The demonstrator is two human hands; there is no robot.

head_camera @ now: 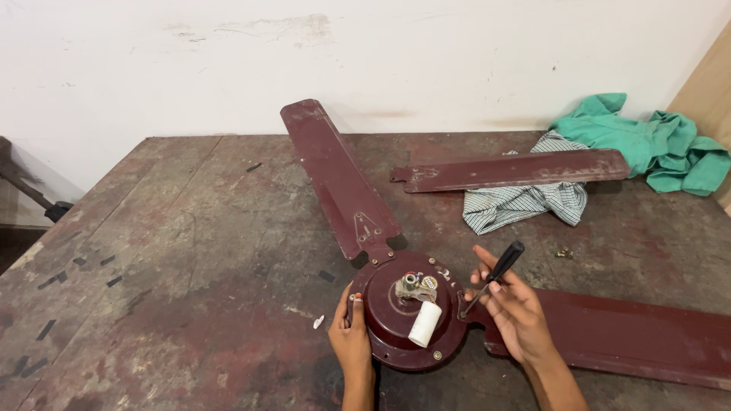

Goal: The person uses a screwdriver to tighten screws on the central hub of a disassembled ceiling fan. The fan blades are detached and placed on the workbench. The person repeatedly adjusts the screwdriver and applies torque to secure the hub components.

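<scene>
i see the ceiling fan motor housing (pixel 407 320) lying flat near the front edge of the table (pixel 190 251), with its round dark red cover up and a small white cylinder (pixel 425 324) resting on it beside the metal shaft stub (pixel 411 286). my left hand (pixel 350 339) presses against the housing's left rim, fingers curled on the edge, a narrow grip that looks meant to keep the body from turning. my right hand (pixel 514 308) is wrapped around a screwdriver (pixel 491 278) with a black handle; its tip comes down at the right rim of the housing, where a blade bracket joins, so the tool is slanted to reach a fastener there.

one blade (pixel 339 179) is attached and runs toward the back edge. another blade (pixel 617 339) stretches out toward the right edge, under my right wrist. a third blade (pixel 518 169) lies loose near the back, apart from the motor, partly over a striped cloth (pixel 525 204). a green cloth (pixel 655 144) sits bunched at the back right corner. a few small bits of hardware (pixel 564 253) lie just in front of the striped cloth, kept within reach, i would say.
</scene>
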